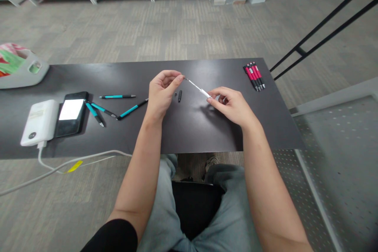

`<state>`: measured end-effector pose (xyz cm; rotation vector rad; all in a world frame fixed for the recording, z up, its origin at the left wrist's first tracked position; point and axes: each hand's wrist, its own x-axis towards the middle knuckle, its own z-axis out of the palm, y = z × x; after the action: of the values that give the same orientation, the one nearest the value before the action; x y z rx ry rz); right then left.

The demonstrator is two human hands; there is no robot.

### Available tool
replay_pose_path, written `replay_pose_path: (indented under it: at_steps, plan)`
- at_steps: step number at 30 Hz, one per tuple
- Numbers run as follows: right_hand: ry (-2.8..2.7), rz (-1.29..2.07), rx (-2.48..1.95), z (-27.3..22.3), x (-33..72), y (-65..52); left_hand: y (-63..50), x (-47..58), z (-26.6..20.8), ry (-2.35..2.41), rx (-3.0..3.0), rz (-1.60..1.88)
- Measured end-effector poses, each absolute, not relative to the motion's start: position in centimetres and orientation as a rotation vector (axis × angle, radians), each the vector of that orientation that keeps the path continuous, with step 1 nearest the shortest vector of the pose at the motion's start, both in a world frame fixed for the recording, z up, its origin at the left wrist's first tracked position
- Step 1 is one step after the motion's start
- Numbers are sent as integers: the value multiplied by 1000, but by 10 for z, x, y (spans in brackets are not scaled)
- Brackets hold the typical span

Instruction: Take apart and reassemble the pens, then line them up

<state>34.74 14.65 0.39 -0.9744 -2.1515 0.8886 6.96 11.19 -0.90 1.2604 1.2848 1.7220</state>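
My left hand (165, 90) pinches the tip end of a thin pen refill (193, 84) between thumb and fingers. The refill's other end runs into a white pen barrel (204, 93), which slants down to the right above the table. My right hand (232, 104) is closed on the barrel's far end with thumb and fingertips. On the table between the hands lies a short black pen part (180, 96), with a tiny dark piece (176, 94) beside it. A teal and black pen (132, 111) lies left of my left hand, its end partly hidden.
More teal pens (117, 96) lie on the dark table (201, 138). At the left are a phone (62, 126), a white power bank (44, 118) with a cable (88, 155), and a white basket (32, 78). Several red and black pens (254, 75) lie at the far right.
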Motion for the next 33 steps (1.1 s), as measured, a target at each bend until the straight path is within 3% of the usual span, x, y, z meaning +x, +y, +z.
replay_pose_path:
  at_steps: [16, 27, 33]
  plan:
    - [-2172, 874, -979, 2, 347, 147, 112, 70, -7, 1293, 1279, 1680]
    - [-2149, 917, -976, 0, 344, 146, 107, 81, -2, 1340, 1392, 1471]
    - [-2111, 922, -979, 5, 344, 144, 98, 67, -5, 1925, 1755, 1132]
